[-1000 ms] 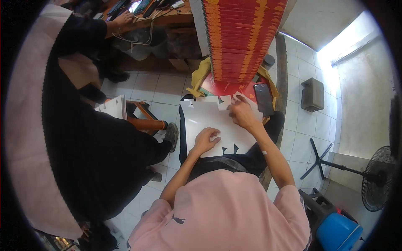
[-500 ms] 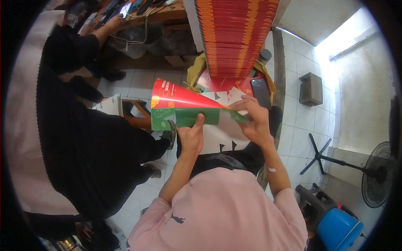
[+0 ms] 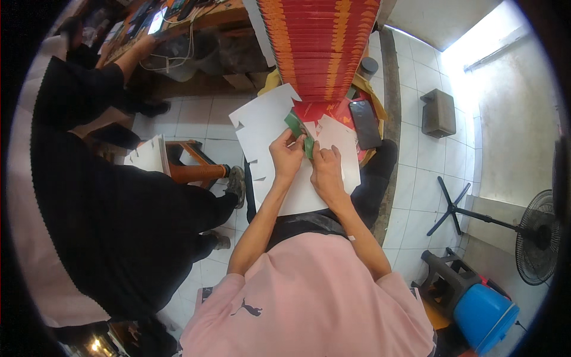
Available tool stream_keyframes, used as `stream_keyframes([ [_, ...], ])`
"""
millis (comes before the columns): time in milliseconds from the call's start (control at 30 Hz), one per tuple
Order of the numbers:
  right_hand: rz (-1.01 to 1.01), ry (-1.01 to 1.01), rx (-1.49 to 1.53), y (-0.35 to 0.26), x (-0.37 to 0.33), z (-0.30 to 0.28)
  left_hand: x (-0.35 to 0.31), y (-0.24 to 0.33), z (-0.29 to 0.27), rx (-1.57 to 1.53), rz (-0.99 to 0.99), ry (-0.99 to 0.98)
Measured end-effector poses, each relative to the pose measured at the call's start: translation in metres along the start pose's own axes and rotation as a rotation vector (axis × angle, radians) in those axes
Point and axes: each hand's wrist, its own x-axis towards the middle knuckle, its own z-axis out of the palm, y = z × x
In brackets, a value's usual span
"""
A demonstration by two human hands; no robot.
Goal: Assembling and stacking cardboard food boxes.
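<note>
A large card sheet lies white side up over my lap, with small notches cut along its edges. Both hands meet near its upper middle at a narrow green folded flap. My left hand pinches the flap between thumb and fingers. Close beside it, my right hand is closed at the flap's lower end, its fingertips pressed to the green part. The flap looks like part of the sheet, though the join is hidden by my fingers.
Ahead stands a tall stack of red and orange printed cards. A phone lies right of it, by a dark cylindrical container. A person in dark clothes sits at the left. Rightward are a stool and a fan.
The cone-like red and green folded card has been opened out, white side up. My right hand has moved left and down, beside my left hand, and both now grip the green flap.
</note>
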Motion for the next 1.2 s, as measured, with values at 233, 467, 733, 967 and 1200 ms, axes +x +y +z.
stream_keyframes([
  [233,0.324,-0.138,0.383,0.022,-0.002,0.010,-0.022,-0.027,0.006,0.129,0.044,-0.125],
  [467,0.298,-0.429,0.348,0.046,-0.005,0.018,-0.035,-0.063,-0.006,0.135,-0.239,-0.301],
  [733,0.045,0.075,0.122,0.036,0.105,-0.038,-0.038,-0.064,-0.002,0.185,-0.213,-0.344],
  [967,0.028,0.021,0.125,0.030,0.093,-0.046,-0.043,-0.070,-0.001,0.172,-0.233,-0.336],
  [1200,0.165,0.141,0.432,0.014,0.035,-0.019,-0.036,-0.070,0.001,0.101,-0.070,-0.313],
])
